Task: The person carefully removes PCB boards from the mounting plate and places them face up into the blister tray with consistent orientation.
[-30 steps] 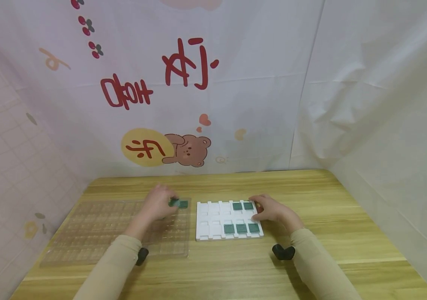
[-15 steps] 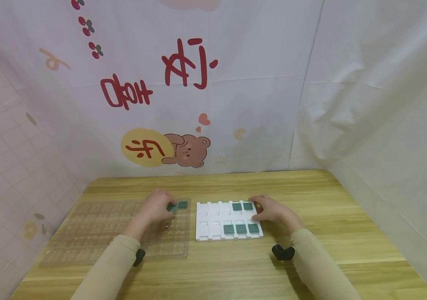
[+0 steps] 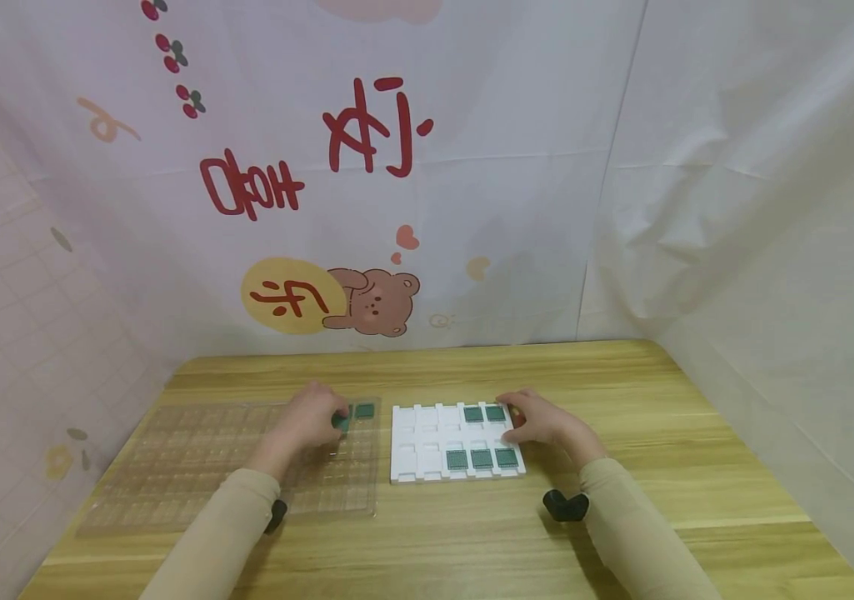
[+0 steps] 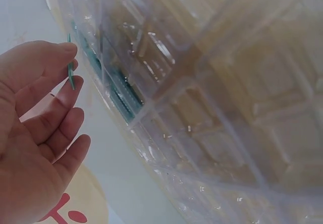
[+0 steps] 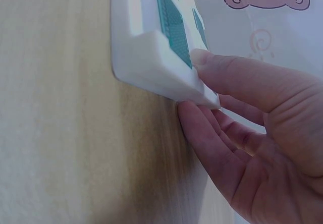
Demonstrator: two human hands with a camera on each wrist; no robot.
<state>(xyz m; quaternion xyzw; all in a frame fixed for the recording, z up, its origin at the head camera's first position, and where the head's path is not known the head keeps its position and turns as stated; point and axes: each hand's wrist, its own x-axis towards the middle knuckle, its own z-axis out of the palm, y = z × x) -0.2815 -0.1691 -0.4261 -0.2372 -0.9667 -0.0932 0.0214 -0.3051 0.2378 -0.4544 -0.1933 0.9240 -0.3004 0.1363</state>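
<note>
My left hand (image 3: 312, 415) pinches a small square green circuit board (image 4: 71, 72) between thumb and fingertips, over the far right corner of a clear plastic compartment tray (image 3: 202, 458). Seen edge-on in the left wrist view, the board stands beside the tray's cells. Another green board (image 3: 364, 411) lies in the tray's corner cell. To the right is a white slotted tray (image 3: 429, 460) holding several green boards (image 3: 481, 459) in its right-hand slots. My right hand (image 3: 544, 419) grips this white tray's right end, the thumb on top near a board (image 5: 174, 27) and the fingers low at its side.
Both trays rest on a wood-grain table (image 3: 456, 542), with a narrow gap between them. A printed white curtain (image 3: 509, 208) hangs behind the table and along the sides. A black wrist mount (image 3: 566, 505) sits by the right sleeve.
The left hand has shifted slightly toward me and left with its green board, which has come away from beside the corner board. The right hand stays on the white tray.
</note>
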